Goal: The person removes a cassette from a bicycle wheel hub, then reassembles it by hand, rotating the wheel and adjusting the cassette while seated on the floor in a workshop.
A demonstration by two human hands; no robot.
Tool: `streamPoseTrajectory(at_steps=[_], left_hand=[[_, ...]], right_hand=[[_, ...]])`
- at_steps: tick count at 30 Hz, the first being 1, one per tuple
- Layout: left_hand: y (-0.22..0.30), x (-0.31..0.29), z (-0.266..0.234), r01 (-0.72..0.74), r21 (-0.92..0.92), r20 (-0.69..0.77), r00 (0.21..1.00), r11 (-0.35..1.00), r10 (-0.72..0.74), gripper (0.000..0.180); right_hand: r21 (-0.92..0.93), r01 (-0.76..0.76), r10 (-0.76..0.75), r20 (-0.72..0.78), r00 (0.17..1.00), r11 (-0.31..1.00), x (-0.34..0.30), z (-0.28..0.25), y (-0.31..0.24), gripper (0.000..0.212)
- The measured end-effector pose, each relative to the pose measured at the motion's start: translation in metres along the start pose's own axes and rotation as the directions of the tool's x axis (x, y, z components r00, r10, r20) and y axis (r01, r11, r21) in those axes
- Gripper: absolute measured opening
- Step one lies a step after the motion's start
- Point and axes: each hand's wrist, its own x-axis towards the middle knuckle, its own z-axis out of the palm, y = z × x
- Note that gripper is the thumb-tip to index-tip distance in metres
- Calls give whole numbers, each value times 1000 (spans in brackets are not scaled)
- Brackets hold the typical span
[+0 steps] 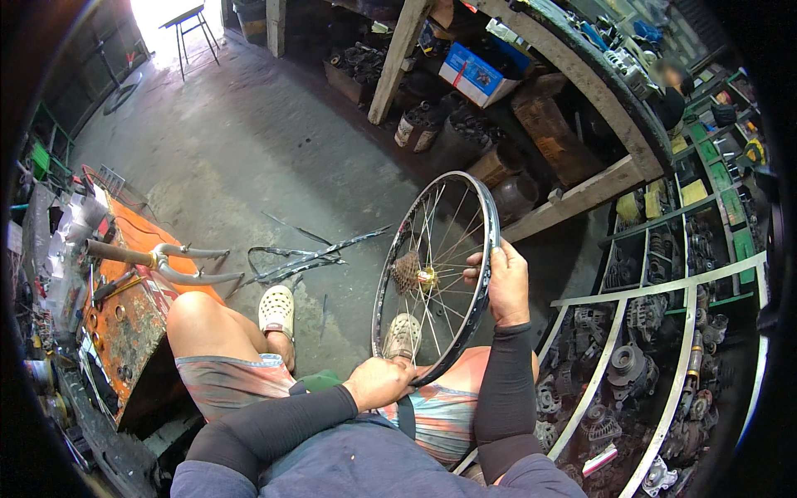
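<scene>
A bicycle wheel without a tire stands tilted in front of me, its black rim leaning against my thigh area. A brown rear cassette and a gold hub sit at its middle, with thin spokes running out to the rim. My right hand is closed round the right side of the rim, fingertips reaching inside among the spokes. Low on the near side, my left hand is closed at the rim's lower edge; its fingertips are partly hidden.
Long dark strips lie on the concrete floor ahead. To the left, a bicycle fork rests on an orange metal box. Metal racks of used parts stand close on the right. A wooden bench runs along the far right, a person beyond it.
</scene>
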Motion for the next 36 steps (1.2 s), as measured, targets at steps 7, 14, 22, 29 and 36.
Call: streamPoseTrajectory(at_steps=[7,14,22,29,36], left_hand=[[-16,-4,-6,162,-88,112,982,983,-151,48],[-28,-7,5,171,-69,223,963,983,-152,40],[-36,-11,15,221,2,398,895,975,-203,42],[-38,-14,23,203,40,440,876,978,-200,48],[-41,-16,30,202,73,459,863,977,-213,51]], right_hand=[[-10,-76,72,-209,975,997,20,-48,8,40],[-2,-93,89,-264,960,996,23,-63,15,38],[-10,-62,59,-212,975,998,27,-52,11,37],[-20,-75,68,-217,974,997,28,-49,8,38],[-14,-69,65,-211,975,997,26,-43,4,37]])
